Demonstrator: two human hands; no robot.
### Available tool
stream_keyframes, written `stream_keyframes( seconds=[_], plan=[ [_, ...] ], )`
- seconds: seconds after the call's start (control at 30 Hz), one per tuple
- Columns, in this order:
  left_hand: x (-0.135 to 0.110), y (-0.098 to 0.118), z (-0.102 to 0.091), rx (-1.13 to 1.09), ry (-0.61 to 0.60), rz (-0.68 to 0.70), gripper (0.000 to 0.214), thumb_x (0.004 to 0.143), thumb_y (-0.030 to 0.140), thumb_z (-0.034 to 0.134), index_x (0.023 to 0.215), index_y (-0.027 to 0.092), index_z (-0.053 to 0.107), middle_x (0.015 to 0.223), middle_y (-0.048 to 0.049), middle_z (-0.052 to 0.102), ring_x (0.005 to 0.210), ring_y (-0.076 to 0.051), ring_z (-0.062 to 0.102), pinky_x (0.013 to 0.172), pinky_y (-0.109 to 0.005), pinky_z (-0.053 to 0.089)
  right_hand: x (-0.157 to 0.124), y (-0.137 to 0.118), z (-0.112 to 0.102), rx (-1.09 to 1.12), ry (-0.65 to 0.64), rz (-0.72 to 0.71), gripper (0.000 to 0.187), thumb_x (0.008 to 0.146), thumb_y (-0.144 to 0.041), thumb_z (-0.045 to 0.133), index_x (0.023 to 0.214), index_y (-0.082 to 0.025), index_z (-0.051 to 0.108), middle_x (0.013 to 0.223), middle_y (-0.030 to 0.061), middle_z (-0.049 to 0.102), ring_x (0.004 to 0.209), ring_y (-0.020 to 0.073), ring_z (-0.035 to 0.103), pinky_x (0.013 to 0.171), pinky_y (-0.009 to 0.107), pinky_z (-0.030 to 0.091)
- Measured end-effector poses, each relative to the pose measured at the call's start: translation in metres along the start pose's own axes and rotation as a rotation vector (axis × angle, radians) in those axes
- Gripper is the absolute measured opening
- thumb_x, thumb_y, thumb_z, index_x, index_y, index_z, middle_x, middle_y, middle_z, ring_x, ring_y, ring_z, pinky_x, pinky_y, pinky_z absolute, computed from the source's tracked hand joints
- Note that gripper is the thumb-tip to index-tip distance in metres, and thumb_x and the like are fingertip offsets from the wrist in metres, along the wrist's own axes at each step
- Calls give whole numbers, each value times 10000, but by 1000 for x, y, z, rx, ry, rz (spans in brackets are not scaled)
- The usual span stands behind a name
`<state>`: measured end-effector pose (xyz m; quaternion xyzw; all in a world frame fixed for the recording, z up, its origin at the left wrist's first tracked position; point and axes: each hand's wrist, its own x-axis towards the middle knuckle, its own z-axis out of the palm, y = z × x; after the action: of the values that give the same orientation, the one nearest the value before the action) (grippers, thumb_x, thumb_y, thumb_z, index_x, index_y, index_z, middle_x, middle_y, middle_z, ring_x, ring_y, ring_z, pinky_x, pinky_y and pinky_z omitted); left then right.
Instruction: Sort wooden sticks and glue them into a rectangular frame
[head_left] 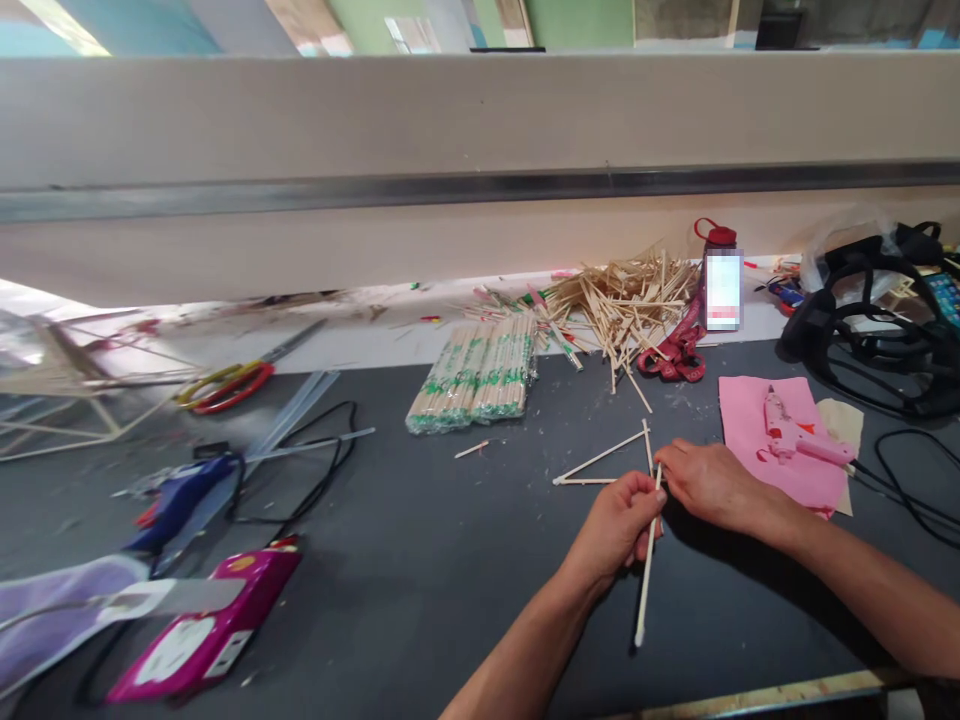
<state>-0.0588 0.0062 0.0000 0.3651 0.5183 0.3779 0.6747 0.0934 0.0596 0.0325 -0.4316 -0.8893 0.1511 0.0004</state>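
My left hand point(616, 528) is closed, pinching a thin pale wooden stick point(648, 580) between thumb and fingers. The stick slants toward me, and its near end carries a whitish blob. At its far end the fingertips of my right hand point(712, 485) are pressed together around it. Just beyond my hands, a triangle of joined wooden sticks point(600, 456) lies on the dark table, with whitish blobs at its corners. My fingers hide its right side in part, so I cannot tell whether the held stick touches it.
A pink glue gun point(787, 430) rests on a pink sheet point(739, 400) at right. Behind lie wrapped chopstick packs point(480, 375), a loose stick pile point(630, 300) and a red-capped bottle point(721, 236). Scissors point(232, 388), a blue glue gun point(184, 495) and a magenta box point(217, 630) are left.
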Motion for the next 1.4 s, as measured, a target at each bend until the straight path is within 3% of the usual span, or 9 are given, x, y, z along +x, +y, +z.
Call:
stream_keyframes(
  seconds=[0.3,0.67,0.83,0.97,1.1,1.17,1.3,1.4],
  plan=[
    [-1,-2,4,-51,-133,53,367,696,462,677,831,179,486,531,43,581,338,-60,462,309,-138,281,6,2,3,286,-26,69,207,913,-182,378,949,-153,579,877,69,674,778,161,606,653,236,353],
    [-3,1,5,-141,-225,4,351,708,452,689,800,169,504,509,53,552,300,-37,393,301,-146,258,-3,1,7,118,-26,121,187,893,-234,409,967,-158,562,905,87,664,761,193,617,628,264,348],
    [-13,7,-1,-212,-305,-48,323,713,406,697,806,173,494,500,45,570,279,-38,379,285,-144,220,-6,32,5,205,13,-12,192,826,-116,415,921,-172,572,875,47,651,774,159,592,689,247,384],
    [-15,10,-3,-250,-311,-56,320,721,396,694,839,162,509,491,46,564,270,-33,356,283,-142,210,-13,61,7,360,108,21,227,837,-119,384,911,-176,591,826,38,649,744,153,582,707,257,416],
    [-11,9,-1,-214,-270,-86,278,741,364,657,873,150,538,514,35,573,282,-37,365,283,-145,209,-9,58,13,418,251,-4,290,848,-130,386,1016,-174,618,973,81,657,873,178,599,790,305,436],
    [-8,7,-1,-192,-223,-101,262,749,354,632,890,148,550,526,28,578,293,-43,371,286,-150,216,-5,49,14,529,280,26,299,841,-137,392,1024,-174,626,946,74,651,817,162,600,742,292,454],
    [-3,9,-6,-216,-45,-29,218,766,341,591,864,149,557,507,39,532,396,-68,460,371,-155,340,1,36,9,932,149,230,282,827,-218,425,1040,-180,607,707,-9,585,566,108,544,517,212,421],
    [-1,14,-9,-270,78,55,228,768,363,593,869,165,543,516,57,481,484,-92,519,417,-166,392,10,34,4,916,121,264,225,841,-299,441,883,-168,618,602,-21,548,521,112,512,483,211,386]
  ],
)
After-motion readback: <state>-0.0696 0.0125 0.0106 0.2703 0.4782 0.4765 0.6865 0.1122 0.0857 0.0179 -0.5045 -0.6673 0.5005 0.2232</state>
